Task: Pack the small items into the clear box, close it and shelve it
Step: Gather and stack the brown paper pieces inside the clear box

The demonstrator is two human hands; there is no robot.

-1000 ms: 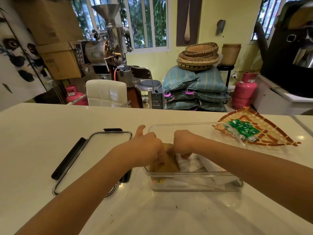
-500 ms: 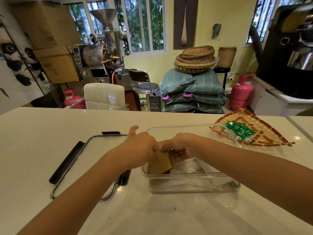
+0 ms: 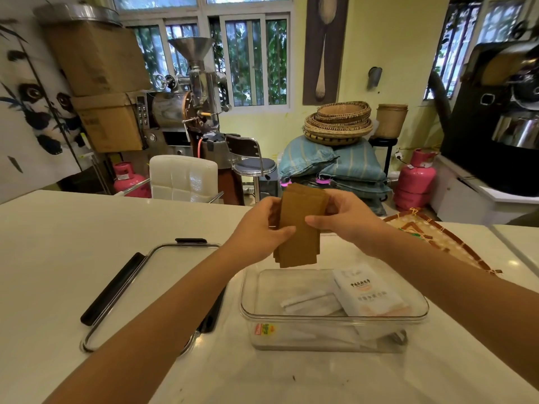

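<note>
Both hands are gripping a stack of brown paper packets [image 3: 300, 225] in the air above the clear box [image 3: 332, 316], the left hand [image 3: 259, 228] pinching the stack's left edge and the right hand [image 3: 344, 220] clamping its right edge with the thumb across the front. The stack is hanging upright, its lower end just over the box's far rim without touching it. The box is sitting open on the white counter [image 3: 58, 243], holding a white printed packet [image 3: 369, 290] leaning at its right side and white paper sticks [image 3: 309, 301] lying on the bottom. Its lid [image 3: 145, 287], with black latches, is lying flat on the counter just left of the box. A woven tray [image 3: 443, 243] is resting to the right, partly hidden by the right forearm.
</note>
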